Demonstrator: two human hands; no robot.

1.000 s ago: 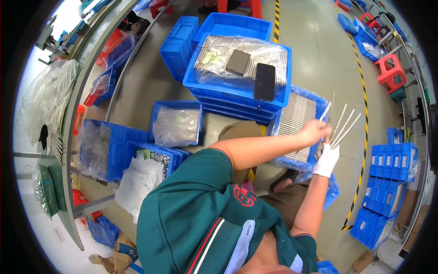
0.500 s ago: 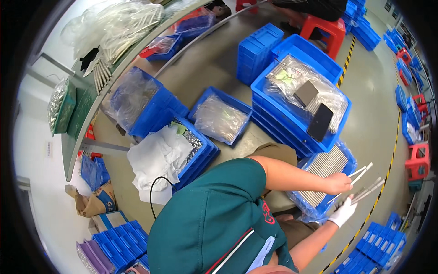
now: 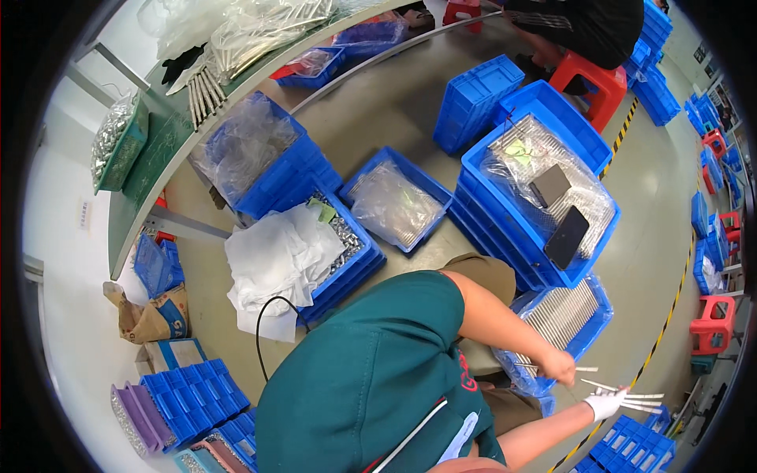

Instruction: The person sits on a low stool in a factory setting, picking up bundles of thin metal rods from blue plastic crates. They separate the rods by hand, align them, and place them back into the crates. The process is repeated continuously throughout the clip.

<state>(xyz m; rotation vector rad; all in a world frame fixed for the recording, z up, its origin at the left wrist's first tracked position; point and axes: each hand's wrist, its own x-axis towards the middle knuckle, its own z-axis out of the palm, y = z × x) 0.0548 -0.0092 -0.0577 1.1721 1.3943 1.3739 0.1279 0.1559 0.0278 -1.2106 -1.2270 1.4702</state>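
Several thin rods point(image 3: 631, 392) fan from the gloved right hand point(image 3: 605, 405), fingers closed on them, while the bare left hand point(image 3: 558, 367) pinches one beside the crate point(image 3: 527, 378); best kept parallel.

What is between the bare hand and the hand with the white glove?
In the head view, thin white rods fan out between the left hand and gloved right hand, over grey floor.
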